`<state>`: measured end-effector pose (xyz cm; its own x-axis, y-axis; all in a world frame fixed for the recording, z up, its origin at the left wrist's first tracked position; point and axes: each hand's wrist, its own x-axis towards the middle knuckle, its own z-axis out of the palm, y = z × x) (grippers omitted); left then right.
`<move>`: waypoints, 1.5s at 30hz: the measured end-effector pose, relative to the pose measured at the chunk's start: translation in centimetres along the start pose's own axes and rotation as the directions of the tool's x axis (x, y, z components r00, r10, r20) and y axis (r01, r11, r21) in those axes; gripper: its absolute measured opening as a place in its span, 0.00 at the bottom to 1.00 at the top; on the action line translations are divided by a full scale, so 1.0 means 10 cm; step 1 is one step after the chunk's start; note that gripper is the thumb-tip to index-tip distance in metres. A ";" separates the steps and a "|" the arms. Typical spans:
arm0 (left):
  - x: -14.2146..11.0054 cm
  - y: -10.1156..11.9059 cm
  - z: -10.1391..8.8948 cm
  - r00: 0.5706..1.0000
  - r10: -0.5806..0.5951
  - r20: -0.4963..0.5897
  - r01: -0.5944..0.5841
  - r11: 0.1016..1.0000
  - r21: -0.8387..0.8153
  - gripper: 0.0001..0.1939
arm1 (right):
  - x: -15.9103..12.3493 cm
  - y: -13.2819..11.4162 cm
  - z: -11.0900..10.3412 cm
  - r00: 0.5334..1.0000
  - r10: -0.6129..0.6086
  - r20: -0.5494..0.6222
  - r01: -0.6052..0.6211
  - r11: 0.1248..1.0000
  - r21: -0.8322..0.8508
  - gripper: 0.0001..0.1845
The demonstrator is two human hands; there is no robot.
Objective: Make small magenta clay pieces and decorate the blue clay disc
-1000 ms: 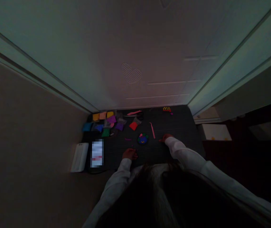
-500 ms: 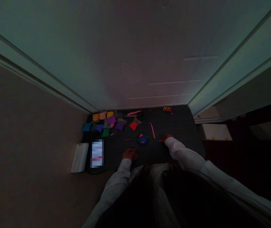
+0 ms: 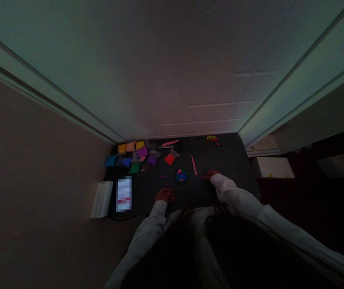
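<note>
My left hand [image 3: 165, 195] rests on the dark table near its front edge, fingers loosely bent and a little apart, with nothing visible in them. To the right, my right hand [image 3: 210, 175] is low over the table, its fingers drawn together and pointing left; whatever they may hold is too small and dark to make out. Between the hands and slightly farther back lies a small round clay piece [image 3: 181, 176] in blue, green and pink. Pink tweezers [image 3: 193, 165] lie just beyond it. A thin purple clay strip [image 3: 162, 176] is left of the round piece.
Bags of coloured clay [image 3: 142, 151] cluster at the back left, and a red bag [image 3: 169, 159] lies nearer the middle. Scissors [image 3: 176, 147] lie behind it. A lit phone [image 3: 123, 194] and a white box-like object [image 3: 102, 199] are at left. Yellow-and-red pieces [image 3: 211, 138] sit back right.
</note>
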<state>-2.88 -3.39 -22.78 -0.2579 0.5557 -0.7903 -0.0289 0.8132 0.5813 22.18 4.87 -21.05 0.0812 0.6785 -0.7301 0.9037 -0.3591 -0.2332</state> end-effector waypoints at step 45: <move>-0.18 0.14 0.03 0.998 -0.005 -0.060 0.008 0.999 0.040 0.10 | 0.06 0.04 0.09 0.997 0.011 -0.081 -0.009 1.000 0.023 0.21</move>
<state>-2.15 -3.23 -20.60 -0.3156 0.5401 -0.7802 0.0073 0.8236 0.5671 22.21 4.55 -22.14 0.1244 0.7241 -0.6784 0.8931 -0.3795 -0.2414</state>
